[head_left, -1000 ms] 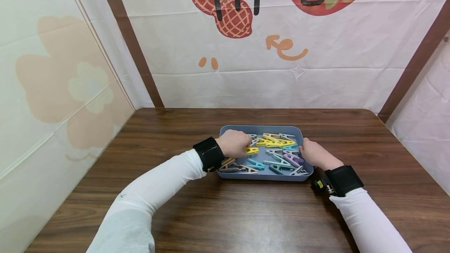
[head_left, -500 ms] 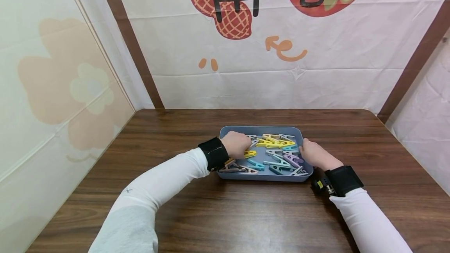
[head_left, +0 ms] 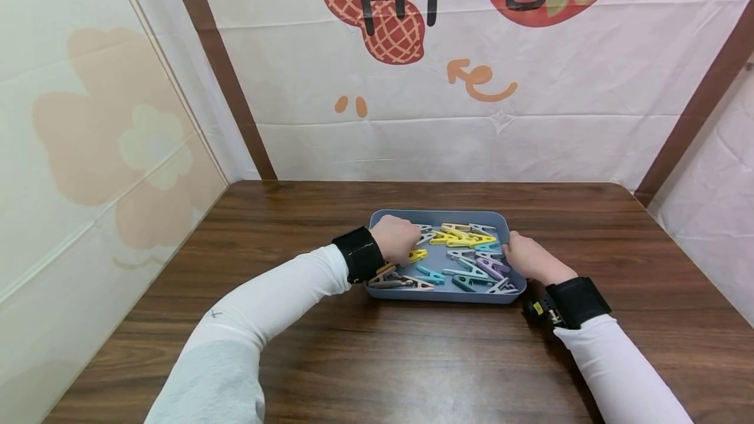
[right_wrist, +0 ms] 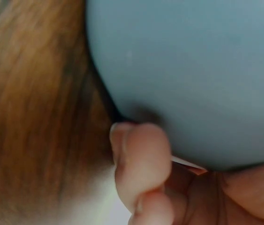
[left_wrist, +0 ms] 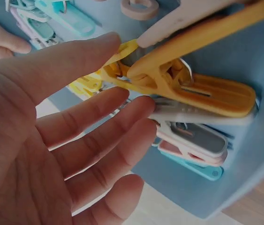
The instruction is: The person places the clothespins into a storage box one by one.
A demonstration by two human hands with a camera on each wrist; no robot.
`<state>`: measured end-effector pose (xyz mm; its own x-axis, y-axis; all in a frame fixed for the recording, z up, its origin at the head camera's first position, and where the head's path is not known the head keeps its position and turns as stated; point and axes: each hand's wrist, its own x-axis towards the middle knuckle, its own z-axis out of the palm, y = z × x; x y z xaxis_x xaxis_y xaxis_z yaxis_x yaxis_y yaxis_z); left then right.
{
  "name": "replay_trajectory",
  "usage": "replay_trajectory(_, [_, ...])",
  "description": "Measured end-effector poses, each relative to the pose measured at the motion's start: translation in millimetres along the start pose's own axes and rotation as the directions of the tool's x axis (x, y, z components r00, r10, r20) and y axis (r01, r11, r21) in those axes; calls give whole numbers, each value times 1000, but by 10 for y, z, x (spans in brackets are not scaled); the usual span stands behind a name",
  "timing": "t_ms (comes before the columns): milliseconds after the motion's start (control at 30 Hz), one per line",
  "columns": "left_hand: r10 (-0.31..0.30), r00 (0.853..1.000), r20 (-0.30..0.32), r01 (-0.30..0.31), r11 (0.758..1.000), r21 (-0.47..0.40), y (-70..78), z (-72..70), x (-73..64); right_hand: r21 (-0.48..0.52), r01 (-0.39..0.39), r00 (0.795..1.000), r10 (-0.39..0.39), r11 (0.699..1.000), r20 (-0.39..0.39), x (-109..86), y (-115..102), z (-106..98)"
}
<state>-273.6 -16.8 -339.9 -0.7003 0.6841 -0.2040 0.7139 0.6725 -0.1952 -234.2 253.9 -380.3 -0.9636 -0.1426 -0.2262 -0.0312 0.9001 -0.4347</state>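
Observation:
A blue-grey tray (head_left: 448, 298) holds several clothespins. My left hand (head_left: 394, 239) is over its left side. In the left wrist view a yellow clothespin (left_wrist: 115, 68) sits between my left thumb and index fingertip, pinched at its handles; the other fingers are loosely extended. Close beside it lies an orange clothespin (left_wrist: 192, 93), with a grey clothespin (left_wrist: 202, 138) and a pink clothespin (left_wrist: 183, 153) below. My right hand (head_left: 533, 257) grips the tray's right end, its fingertips bent against the outer wall in the right wrist view.
Yellow clothespins (head_left: 462, 239) lie together at the tray's back. A purple clothespin (head_left: 491, 268) is at the right, a turquoise clothespin (head_left: 430, 275) near the front middle. The tray stands on a brown wooden table (head_left: 377, 358), with a printed white curtain (head_left: 448, 149) behind.
The yellow clothespin at my left hand has shifted slightly left, with less of it showing past the fingers. My left wrist has turned a little. The right hand stays on the tray.

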Motion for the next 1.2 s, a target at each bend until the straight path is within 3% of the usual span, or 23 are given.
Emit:
replay_trajectory(133, [7, 999, -43, -8, 999, -35, -71, -36, -92, 8, 1, 1000, -1, 1000, 3, 4, 2, 0])
replay_trajectory(300, [-7, 991, -136, -7, 995, -104, -169, -123, -317, 8, -4, 1000, 4, 1000, 11, 24, 22, 8])
replay_trajectory(467, [-78, 979, -189, 43, 982, -182, -354, -117, -605, 10, 6, 1000, -6, 1000, 4, 34, 33, 18])
replay_trajectory(600, [-187, 962, -200, 126, 951, -282, -593, -32, -893, 3, 24, 1000, -24, 1000, -11, 31, 28, 19])
replay_trajectory(700, [-285, 942, -175, 208, 909, -362, -792, 39, -1163, -5, 23, 1000, -23, 1000, -14, 33, 26, 11])
replay_trajectory(867, [-392, 913, -109, 306, 838, -452, -1112, 215, -1666, -3, 20, 1000, -20, 1000, -5, 35, 15, -5])
replay_trajectory(1067, [-430, 899, 78, 405, 752, -520, -1268, 493, -2131, -3, 6, 1000, -6, 1000, 1, 36, 21, 4])
replay_trajectory(1200, [-405, 899, 166, 426, 721, -546, -1264, 655, -2340, -8, 12, 1000, -12, 1000, 0, 26, 29, 8])
